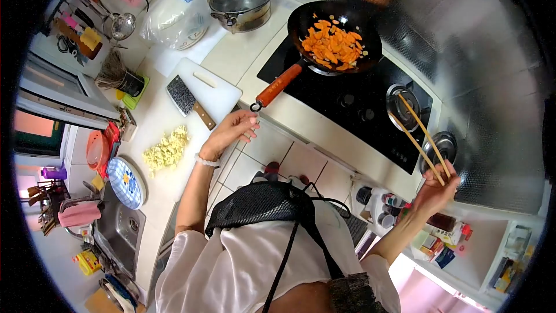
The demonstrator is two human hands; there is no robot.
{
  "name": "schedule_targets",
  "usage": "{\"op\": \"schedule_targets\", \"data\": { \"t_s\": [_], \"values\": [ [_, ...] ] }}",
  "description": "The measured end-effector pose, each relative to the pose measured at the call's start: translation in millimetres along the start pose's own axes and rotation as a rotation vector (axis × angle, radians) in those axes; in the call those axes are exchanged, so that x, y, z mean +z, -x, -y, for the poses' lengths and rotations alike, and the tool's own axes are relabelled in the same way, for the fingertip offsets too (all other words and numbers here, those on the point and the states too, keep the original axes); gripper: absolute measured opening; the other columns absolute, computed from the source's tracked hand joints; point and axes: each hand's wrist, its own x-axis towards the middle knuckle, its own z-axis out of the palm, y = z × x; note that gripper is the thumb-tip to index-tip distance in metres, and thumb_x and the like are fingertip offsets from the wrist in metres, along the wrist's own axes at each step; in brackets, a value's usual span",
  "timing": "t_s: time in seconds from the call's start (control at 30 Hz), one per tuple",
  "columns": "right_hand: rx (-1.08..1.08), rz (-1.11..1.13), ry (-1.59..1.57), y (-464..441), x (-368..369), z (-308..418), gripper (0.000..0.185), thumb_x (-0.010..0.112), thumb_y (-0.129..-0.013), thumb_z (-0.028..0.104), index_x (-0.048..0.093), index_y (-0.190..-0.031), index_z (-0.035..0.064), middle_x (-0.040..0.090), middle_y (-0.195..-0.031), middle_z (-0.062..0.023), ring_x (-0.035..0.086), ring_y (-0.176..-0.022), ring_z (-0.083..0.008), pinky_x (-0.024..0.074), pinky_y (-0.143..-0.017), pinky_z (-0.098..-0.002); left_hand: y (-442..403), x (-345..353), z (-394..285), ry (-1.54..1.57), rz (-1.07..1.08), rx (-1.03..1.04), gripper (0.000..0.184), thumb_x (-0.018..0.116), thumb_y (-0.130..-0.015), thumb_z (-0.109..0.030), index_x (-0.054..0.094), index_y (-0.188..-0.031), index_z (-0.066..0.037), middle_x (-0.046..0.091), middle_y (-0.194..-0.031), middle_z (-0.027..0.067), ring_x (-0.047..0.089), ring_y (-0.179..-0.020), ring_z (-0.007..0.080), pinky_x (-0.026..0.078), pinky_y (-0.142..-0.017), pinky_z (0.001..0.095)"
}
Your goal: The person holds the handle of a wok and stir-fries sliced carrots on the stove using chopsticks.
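My left hand [233,131] hangs just below the ring end of the wok's red wooden handle [281,85], its fingers apart and slightly curled, holding nothing. My right hand [438,188] grips a pair of long wooden chopsticks [418,133], whose tips point over the right burner [405,107]. Sliced carrots [333,45] lie in the black wok [372,61] on the left burner. A cleaver [185,97] rests on the white cutting board [223,90], near my left hand. Chopped pale yellow-green vegetable [166,150] is heaped on the board's lower part.
A lidded steel pot [242,6] and a plastic-covered bowl [176,16] stand at the back. A blue patterned plate [125,183] is beside the sink [124,229]. A round metal lid [441,149] lies right of the black stove [324,104]. Utensils hang upper left.
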Motion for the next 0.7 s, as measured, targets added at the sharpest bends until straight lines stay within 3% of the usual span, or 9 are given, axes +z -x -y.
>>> {"op": "schedule_targets", "data": {
  "t_s": [0.27,0.4,0.47,0.5,0.6,0.7],
  "values": [
    [-0.194,0.153,0.101,-19,63,0,0.051,0.043,-0.098,0.036,0.054,-0.112,-0.0119,0.063,-0.094,-0.0200,0.064,-0.069,-0.0259,0.0553,-0.065,-0.0342,-35,10,-44,-0.118,-0.103,0.131,0.061,0.060,-0.091,-0.034,0.037,-0.136,0.000,0.057,-0.108,0.0097,0.060,-0.084,0.0129,0.052,-0.066,0.0239],
    [-0.290,0.211,0.252,-20,98,-3,0.045,0.048,-0.097,0.031,0.058,-0.107,-0.0111,0.059,-0.091,-0.0159,0.063,-0.069,-0.0231,0.0535,-0.069,-0.0315,-51,18,-52,-0.376,-0.085,0.201,0.066,0.063,-0.088,-0.031,0.033,-0.138,0.001,0.058,-0.099,0.0103,0.056,-0.072,0.0108,0.050,-0.059,0.0228],
    [-0.294,0.244,0.338,-21,112,-1,0.037,0.050,-0.096,0.024,0.060,-0.106,-0.0099,0.061,-0.091,-0.0149,0.063,-0.071,-0.0199,0.0533,-0.070,-0.0296,-56,22,-56,-0.412,-0.052,0.174,0.069,0.067,-0.084,-0.033,0.037,-0.134,0.005,0.063,-0.095,0.0168,0.059,-0.075,0.0160,0.049,-0.063,0.0297],
    [-0.276,0.247,0.377,-23,118,-3,0.033,0.051,-0.096,0.021,0.060,-0.105,-0.0098,0.062,-0.092,-0.0152,0.064,-0.073,-0.0194,0.0531,-0.071,-0.0289,-60,23,-51,-0.485,-0.123,0.290,0.064,0.067,-0.083,-0.027,0.041,-0.131,0.006,0.064,-0.095,0.0207,0.063,-0.079,0.0246,0.049,-0.073,0.0332],
    [-0.175,0.304,0.435,-35,140,-10,0.023,0.055,-0.094,0.012,0.062,-0.103,-0.0073,0.066,-0.091,-0.0134,0.066,-0.079,-0.0173,0.0529,-0.073,-0.0254,-69,20,-46,-0.502,-0.129,0.273,0.060,0.067,-0.082,-0.021,0.044,-0.129,0.007,0.064,-0.095,0.0237,0.064,-0.086,0.0315,0.048,-0.080,0.0342],
    [-0.126,0.370,0.489,-51,159,-24,0.019,0.060,-0.092,0.012,0.065,-0.096,-0.0058,0.067,-0.086,-0.0094,0.065,-0.075,-0.0143,0.0524,-0.070,-0.0235,-70,18,-46,-0.499,-0.125,0.268,0.059,0.067,-0.081,-0.018,0.045,-0.129,0.006,0.063,-0.095,0.0247,0.064,-0.087,0.0321,0.048,-0.080,0.0340]
  ]
}}
